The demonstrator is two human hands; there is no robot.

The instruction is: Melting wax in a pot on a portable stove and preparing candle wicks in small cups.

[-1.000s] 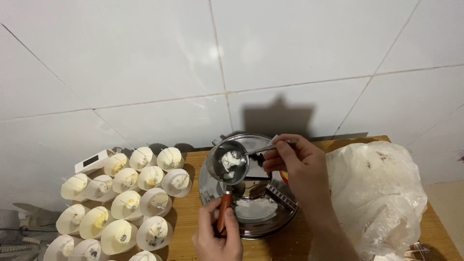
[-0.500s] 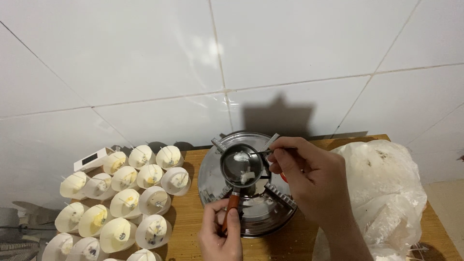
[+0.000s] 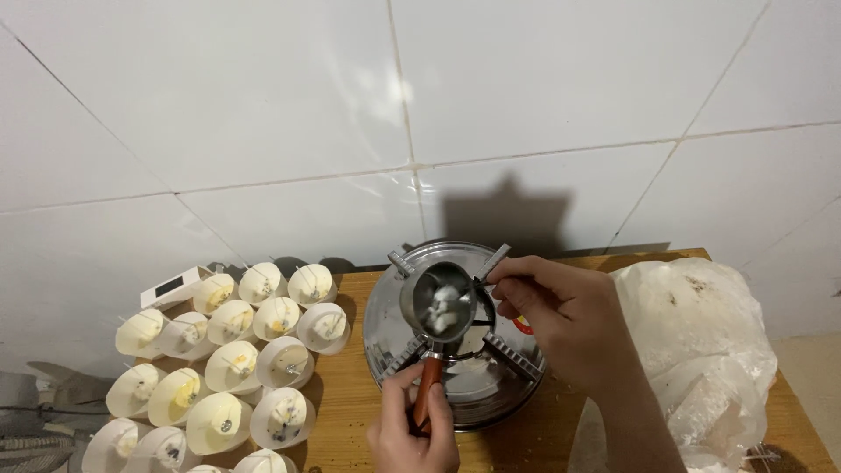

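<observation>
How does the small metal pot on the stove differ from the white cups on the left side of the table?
The small metal pot is shiny steel with a red-brown handle, gripped by the left hand; the white cups are pale, without handles, and untouched. The pot is single and sits over the round steel stove; the cups are many, packed in rows on the wooden table. The pot holds white lumps; the cups show yellowish or dark bits. Both are small, open containers.

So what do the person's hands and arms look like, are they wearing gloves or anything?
No gloves. Both hands are bare: the left hand and the right hand. No rings, watch or bracelet show. The right forearm is bare too, with no sleeve in view. The fingers have short nails.
</observation>
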